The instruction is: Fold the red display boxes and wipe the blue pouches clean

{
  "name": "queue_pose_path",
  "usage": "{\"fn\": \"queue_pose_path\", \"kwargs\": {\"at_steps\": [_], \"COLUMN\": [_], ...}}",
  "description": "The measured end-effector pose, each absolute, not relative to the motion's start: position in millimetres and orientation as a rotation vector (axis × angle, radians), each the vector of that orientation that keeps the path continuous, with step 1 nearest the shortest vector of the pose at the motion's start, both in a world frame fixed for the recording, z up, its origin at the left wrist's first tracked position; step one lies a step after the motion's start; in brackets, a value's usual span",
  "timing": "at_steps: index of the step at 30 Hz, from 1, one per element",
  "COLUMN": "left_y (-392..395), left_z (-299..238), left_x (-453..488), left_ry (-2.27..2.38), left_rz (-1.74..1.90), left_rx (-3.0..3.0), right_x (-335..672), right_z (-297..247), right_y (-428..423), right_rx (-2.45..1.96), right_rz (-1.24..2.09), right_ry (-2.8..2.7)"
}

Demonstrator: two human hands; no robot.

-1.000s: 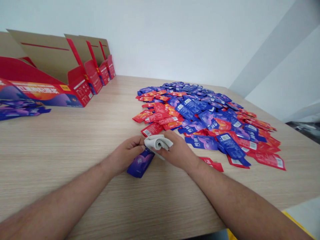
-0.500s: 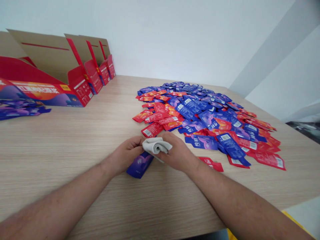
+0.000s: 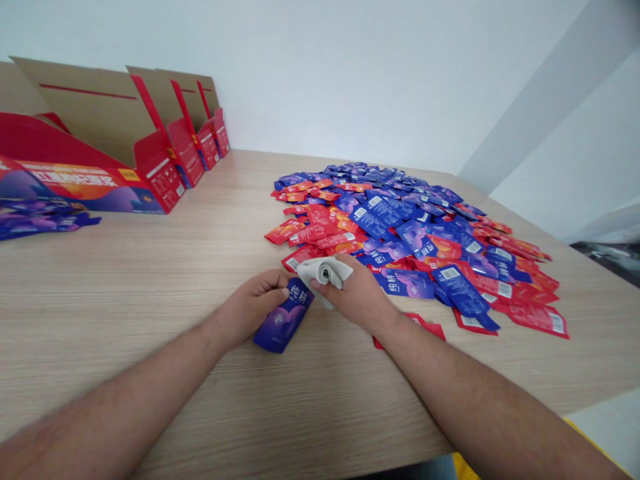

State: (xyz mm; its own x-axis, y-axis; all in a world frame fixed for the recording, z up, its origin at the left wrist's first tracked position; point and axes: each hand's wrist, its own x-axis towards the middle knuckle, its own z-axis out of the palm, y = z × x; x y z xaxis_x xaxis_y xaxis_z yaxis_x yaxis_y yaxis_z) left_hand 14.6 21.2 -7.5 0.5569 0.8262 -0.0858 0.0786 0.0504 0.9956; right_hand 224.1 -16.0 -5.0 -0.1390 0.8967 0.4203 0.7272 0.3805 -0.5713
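A purple-blue sachet (image 3: 285, 320) with white characters is pinched along its upper left edge by my left hand (image 3: 257, 303), its lower end close to the tabletop. My right hand (image 3: 357, 293) closes around a rolled white cloth (image 3: 323, 270), held at the sachet's upper right end. Whether the cloth touches the sachet there I cannot tell. Just right of my hands lies a big heap of blue and red sachets (image 3: 383, 217). One red sachet (image 3: 417, 317) lies partly hidden under my right forearm.
Open red display boxes (image 3: 155, 177) with brown cardboard lids stand in a row at the back left. Several blue sachets (image 3: 45, 219) lie before the nearest box. The wooden table (image 3: 200, 267) meets a white wall behind.
The cloth in my right hand has moved up and to the right, uncovering more of the sachet's printed front. My left hand keeps its grip on the sachet.
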Motion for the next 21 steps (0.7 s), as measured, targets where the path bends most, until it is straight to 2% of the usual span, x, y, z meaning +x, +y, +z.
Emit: {"fn": "queue_pose_path", "kwargs": {"at_steps": [4, 9, 21], "left_y": [21.1, 20.2, 20.2], "left_z": [-6.3, -5.7, -4.4], "left_x": [14.8, 15.1, 15.4], "left_ry": [0.808, 0.845, 0.804], "left_rz": [0.678, 0.709, 0.692], "left_rx": [1.494, 1.404, 1.464], "right_x": [223.2, 224.1, 221.3], "right_z": [-7.3, -6.4, -5.4], "right_y": [-16.9, -16.3, -18.1], "right_rx": [-1.270, -1.408, -1.292], "right_rz": [0.372, 0.316, 0.411], "right_ry": [-2.007, -1.913, -1.993]}}
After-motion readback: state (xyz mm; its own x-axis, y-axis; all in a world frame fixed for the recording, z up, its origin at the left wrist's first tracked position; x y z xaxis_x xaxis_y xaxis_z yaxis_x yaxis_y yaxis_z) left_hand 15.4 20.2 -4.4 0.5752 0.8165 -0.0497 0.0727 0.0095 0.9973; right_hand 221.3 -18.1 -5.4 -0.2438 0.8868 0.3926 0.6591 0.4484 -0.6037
